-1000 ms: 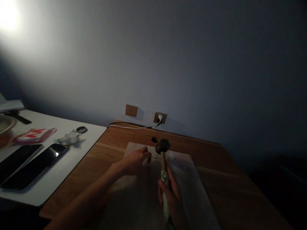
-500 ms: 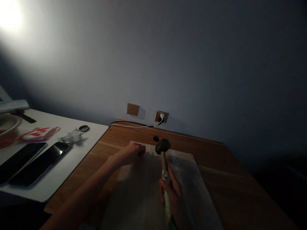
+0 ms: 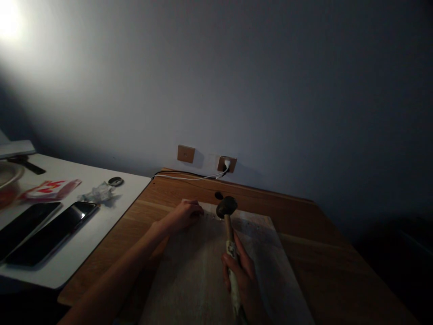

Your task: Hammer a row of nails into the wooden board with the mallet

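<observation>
In the head view my right hand (image 3: 241, 271) is wrapped round the pale, worn handle of a dark-headed mallet (image 3: 227, 207). Its head is over the far part of a light wooden board (image 3: 206, 266), which lies flat on the brown table. My left hand (image 3: 187, 214) rests at the board's far left corner with its fingers curled in. Whatever those fingers may pinch is hidden in the dim light. Between the left fingertips and the mallet head, small light bits (image 3: 214, 218) lie on the board, too small to name.
On the white table (image 3: 111, 216) at left are two phones (image 3: 50, 232), a red-and-white packet (image 3: 50, 189), a crumpled clear wrapper (image 3: 99, 193), a small round dark thing (image 3: 115, 181) and a bowl (image 3: 10, 176). White and black cables run to a wall socket (image 3: 227, 164).
The view has shifted slightly, and more light falls on the board. Both hands keep nearly the same places, with the mallet head still over the far part of the board.
</observation>
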Demonstrator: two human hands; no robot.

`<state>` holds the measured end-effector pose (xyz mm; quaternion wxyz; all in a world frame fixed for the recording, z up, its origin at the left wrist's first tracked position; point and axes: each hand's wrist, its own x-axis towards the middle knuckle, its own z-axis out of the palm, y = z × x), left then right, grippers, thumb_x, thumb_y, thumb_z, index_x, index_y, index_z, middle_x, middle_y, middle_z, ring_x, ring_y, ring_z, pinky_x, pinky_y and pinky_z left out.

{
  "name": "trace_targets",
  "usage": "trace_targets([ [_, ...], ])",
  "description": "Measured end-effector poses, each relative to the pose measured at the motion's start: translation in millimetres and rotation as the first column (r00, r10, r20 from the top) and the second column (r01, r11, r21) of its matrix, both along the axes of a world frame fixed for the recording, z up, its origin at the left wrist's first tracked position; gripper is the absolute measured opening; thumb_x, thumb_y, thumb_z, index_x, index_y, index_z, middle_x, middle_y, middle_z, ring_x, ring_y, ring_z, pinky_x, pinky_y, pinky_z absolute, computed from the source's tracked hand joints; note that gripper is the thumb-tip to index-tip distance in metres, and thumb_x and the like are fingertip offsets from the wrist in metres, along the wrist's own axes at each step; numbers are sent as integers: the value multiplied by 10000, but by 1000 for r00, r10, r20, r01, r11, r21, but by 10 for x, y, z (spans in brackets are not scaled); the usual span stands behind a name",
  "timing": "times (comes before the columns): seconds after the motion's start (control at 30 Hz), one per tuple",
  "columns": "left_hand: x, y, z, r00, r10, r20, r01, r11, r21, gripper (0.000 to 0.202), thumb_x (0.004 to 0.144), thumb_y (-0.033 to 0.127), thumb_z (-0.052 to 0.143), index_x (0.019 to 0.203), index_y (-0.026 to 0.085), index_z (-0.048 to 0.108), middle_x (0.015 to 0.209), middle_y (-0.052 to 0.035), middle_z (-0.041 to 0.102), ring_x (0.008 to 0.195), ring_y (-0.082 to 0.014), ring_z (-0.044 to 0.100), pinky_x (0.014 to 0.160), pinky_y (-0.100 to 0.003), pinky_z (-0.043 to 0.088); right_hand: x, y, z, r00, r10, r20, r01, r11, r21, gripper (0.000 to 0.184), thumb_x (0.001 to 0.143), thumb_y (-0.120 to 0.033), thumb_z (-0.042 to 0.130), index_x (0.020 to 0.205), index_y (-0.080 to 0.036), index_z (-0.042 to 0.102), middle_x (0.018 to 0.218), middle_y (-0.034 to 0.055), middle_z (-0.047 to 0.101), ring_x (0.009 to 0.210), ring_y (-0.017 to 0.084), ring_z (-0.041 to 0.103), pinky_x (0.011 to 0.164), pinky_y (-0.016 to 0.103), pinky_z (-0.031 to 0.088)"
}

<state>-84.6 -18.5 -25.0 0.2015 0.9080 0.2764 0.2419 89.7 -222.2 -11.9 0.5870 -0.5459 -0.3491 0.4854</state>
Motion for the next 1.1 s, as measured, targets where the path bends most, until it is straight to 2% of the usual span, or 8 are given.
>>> trace_targets([
  [0.1,15,-5,-21,997,24,80,-17,996,-84,299,737,-15,588,936,169,717,849,-14,684,749,-140,628,708,-218,449,-1,-2,4,1000,-9,-9,9,1000,-15,833,843,-473,694,1557,-169,390,613,-84,523,378,53,385,353,166,306],
  [0.2,16,-23,-11,991,33,128,-16,991,-135,227,747,11,605,886,161,705,825,-5,673,704,-126,602,666,-209,436,1,-4,-5,1000,16,14,-16,1000,-17,825,852,-458,685,1563,-169,378,595,-89,516,376,57,407,364,168,318],
  [0.37,-34,-7,-21,990,79,114,-64,990,-128,167,768,72,644,884,164,722,880,-29,668,775,-152,612,723,-232,455,-28,-11,-10,998,41,42,-41,999,-10,828,875,-449,655,1571,-121,347,573,-99,485,387,64,384,367,175,319],
  [0.57,-62,42,-112,985,149,83,-140,985,-103,133,757,148,701,878,180,748,920,-55,669,911,-214,617,818,-282,462,-88,6,82,995,84,53,-80,995,-64,789,891,-434,641,1573,-147,367,586,-95,478,421,75,400,401,188,353],
  [0.7,-53,51,-152,983,157,91,-147,984,-102,118,769,151,708,875,178,753,908,-57,664,904,-213,603,806,-287,453,-141,56,121,987,154,56,-148,984,-96,828,890,-437,633,1594,-136,316,603,-87,501,435,85,432,414,197,370],
  [0.93,-51,103,-248,979,152,134,-139,985,-103,123,774,121,719,844,195,788,910,-53,646,913,-198,603,826,-281,451,-257,104,-6,988,145,51,-145,989,-13,764,896,-460,636,1554,-152,401,649,-94,445,438,64,376,404,188,350],
  [1.1,-42,124,-285,976,174,134,-161,982,-98,170,728,147,753,889,183,794,943,-61,630,927,-212,596,844,-296,462,-227,125,-57,975,215,61,-214,977,-25,740,901,-450,646,1559,-212,406,703,-82,451,443,58,391,407,189,362],
])
